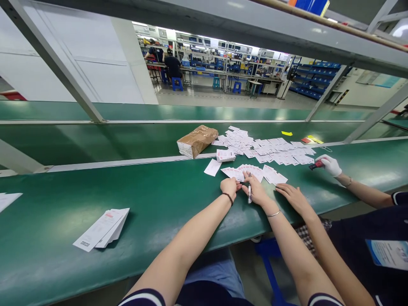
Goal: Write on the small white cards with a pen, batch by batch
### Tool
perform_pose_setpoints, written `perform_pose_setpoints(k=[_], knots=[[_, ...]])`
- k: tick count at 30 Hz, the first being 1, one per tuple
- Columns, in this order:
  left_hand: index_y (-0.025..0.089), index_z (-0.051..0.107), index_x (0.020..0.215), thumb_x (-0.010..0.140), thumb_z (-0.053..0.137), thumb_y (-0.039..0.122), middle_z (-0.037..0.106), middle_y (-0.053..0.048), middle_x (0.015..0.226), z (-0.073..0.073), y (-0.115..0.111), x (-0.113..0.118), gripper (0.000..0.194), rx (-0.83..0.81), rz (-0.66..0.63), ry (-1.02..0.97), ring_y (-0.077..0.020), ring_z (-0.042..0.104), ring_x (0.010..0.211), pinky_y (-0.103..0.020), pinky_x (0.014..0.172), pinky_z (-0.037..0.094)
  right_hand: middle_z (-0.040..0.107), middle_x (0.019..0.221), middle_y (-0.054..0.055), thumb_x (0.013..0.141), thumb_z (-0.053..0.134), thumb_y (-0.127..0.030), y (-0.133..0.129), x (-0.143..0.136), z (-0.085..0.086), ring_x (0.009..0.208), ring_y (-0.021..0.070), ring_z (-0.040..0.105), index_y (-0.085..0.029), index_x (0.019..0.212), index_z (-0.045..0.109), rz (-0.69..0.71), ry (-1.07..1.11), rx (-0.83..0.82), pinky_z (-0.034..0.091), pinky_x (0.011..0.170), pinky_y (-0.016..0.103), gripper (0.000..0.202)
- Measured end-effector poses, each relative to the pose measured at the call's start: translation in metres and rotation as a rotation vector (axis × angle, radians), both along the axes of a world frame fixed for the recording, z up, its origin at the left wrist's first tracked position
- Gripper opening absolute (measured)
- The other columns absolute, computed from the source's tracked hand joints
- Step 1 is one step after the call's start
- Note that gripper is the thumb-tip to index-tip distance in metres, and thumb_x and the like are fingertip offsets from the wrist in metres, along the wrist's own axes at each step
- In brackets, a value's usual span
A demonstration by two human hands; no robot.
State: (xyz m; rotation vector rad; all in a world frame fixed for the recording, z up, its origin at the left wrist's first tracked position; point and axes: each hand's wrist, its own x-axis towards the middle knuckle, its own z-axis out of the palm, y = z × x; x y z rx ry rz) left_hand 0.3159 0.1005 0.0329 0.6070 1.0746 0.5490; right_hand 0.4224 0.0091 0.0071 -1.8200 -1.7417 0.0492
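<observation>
My left hand [229, 187] is closed at the near edge of a fanned row of white cards [234, 171]. Its fingertips meet those of my right hand, around a small dark thing I cannot make out. My right hand [256, 190] grips a pen [249, 194] that hangs down from between its fingers, with some fingertips resting on the fanned cards. More cards [274, 175] lie fanned to the right. A small stack of cards [225, 155] and a single white card [213, 167] are just beyond my left hand.
A brown-wrapped package [198, 141] and many spread cards [280, 151] lie farther back. A co-worker's bare hand [296, 199] rests on the right; their gloved hand [331, 165] holds a red-and-black object [315, 165]. White leaflets [102, 227] lie left on the green bench [153, 204].
</observation>
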Motion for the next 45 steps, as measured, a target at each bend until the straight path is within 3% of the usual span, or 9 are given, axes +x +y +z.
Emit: perform_pose_setpoints(k=[8, 14, 21, 25, 28, 31, 37, 41, 45], knots=[[0.016, 0.056, 0.123, 0.093, 0.059, 0.036, 0.058, -0.01, 0.123, -0.005, 0.007, 0.0, 0.037, 0.006, -0.088, 0.015, -0.0225, 0.061, 0.105, -0.043, 0.088, 0.054, 0.073, 0.105, 0.009, 0.096, 0.042, -0.034, 0.017, -0.011, -0.003, 0.088, 0.02, 0.071, -0.022, 0.105, 0.054, 0.022, 0.106, -0.091, 0.056, 0.077, 0.034, 0.02], [0.015, 0.057, 0.119, 0.093, 0.058, 0.037, 0.061, -0.01, 0.117, 0.009, -0.01, -0.03, 0.034, 0.082, -0.298, -0.072, -0.0207, 0.063, 0.099, -0.041, 0.084, 0.055, 0.072, 0.111, 0.009, 0.094, 0.045, -0.034, 0.02, -0.012, -0.002, 0.099, 0.0212, 0.07, -0.022, 0.106, 0.057, -0.057, 0.071, -0.121, 0.054, 0.085, 0.034, 0.021], [0.016, 0.071, 0.093, 0.078, 0.072, 0.019, 0.072, -0.009, 0.095, 0.018, -0.045, -0.178, 0.015, 0.495, -0.245, 0.1, -0.0205, 0.069, 0.083, -0.038, 0.082, 0.055, 0.072, 0.107, 0.017, 0.085, 0.046, -0.043, 0.009, -0.018, -0.001, 0.094, 0.0317, 0.072, -0.019, 0.106, 0.059, -0.06, 0.095, -0.155, 0.055, 0.084, 0.048, 0.035], [0.024, 0.072, 0.093, 0.072, 0.074, 0.018, 0.066, -0.005, 0.121, 0.027, -0.021, -0.291, 0.021, 0.793, -0.004, 0.511, -0.024, 0.052, 0.125, -0.041, 0.114, 0.032, 0.069, 0.122, 0.013, 0.081, 0.047, -0.05, 0.019, -0.001, -0.023, 0.113, 0.031, 0.066, -0.024, 0.089, 0.055, -0.016, 0.019, -0.021, 0.053, 0.097, 0.045, 0.028], [0.02, 0.067, 0.104, 0.07, 0.073, 0.019, 0.054, -0.011, 0.137, 0.031, 0.003, -0.365, 0.035, 0.875, 0.129, 0.805, -0.0305, 0.035, 0.139, -0.049, 0.119, 0.018, 0.066, 0.125, 0.014, 0.084, 0.048, -0.049, 0.018, 0.004, -0.032, 0.121, 0.0286, 0.061, -0.024, 0.091, 0.053, 0.043, -0.031, 0.153, 0.047, 0.108, 0.042, 0.026], [0.017, 0.063, 0.111, 0.068, 0.074, 0.022, 0.058, -0.015, 0.133, 0.024, 0.022, -0.412, 0.045, 0.85, 0.146, 0.984, -0.0351, 0.039, 0.135, -0.052, 0.116, 0.022, 0.068, 0.121, 0.017, 0.084, 0.048, -0.05, 0.014, 0.006, -0.03, 0.118, 0.0304, 0.063, -0.025, 0.093, 0.051, 0.059, -0.085, 0.181, 0.049, 0.106, 0.045, 0.027], [0.014, 0.063, 0.112, 0.068, 0.075, 0.024, 0.068, -0.017, 0.116, 0.011, 0.037, -0.436, 0.047, 0.722, 0.11, 1.101, -0.0326, 0.061, 0.111, -0.04, 0.097, 0.045, 0.065, 0.123, 0.022, 0.081, 0.047, -0.067, 0.006, -0.009, -0.018, 0.121, 0.0342, 0.059, -0.031, 0.093, 0.05, 0.029, -0.023, 0.118, 0.05, 0.101, 0.051, 0.038], [0.018, 0.067, 0.103, 0.069, 0.07, 0.018, 0.067, -0.012, 0.116, 0.024, 0.035, -0.438, 0.033, 0.768, 0.171, 1.085, -0.0309, 0.057, 0.116, -0.04, 0.103, 0.04, 0.067, 0.12, 0.02, 0.083, 0.051, -0.06, -0.003, -0.037, -0.009, 0.117, 0.0311, 0.062, -0.035, 0.092, 0.049, 0.085, -0.019, 0.239, 0.052, 0.097, 0.051, 0.027], [0.018, 0.067, 0.093, 0.074, 0.067, 0.023, 0.071, -0.008, 0.101, 0.044, 0.014, -0.43, 0.019, 0.782, 0.189, 0.929, -0.0246, 0.065, 0.093, -0.035, 0.086, 0.05, 0.071, 0.112, 0.018, 0.081, 0.059, -0.049, -0.005, -0.093, 0.01, 0.103, 0.0322, 0.069, -0.034, 0.089, 0.051, 0.096, 0.039, 0.344, 0.056, 0.084, 0.051, 0.019]])
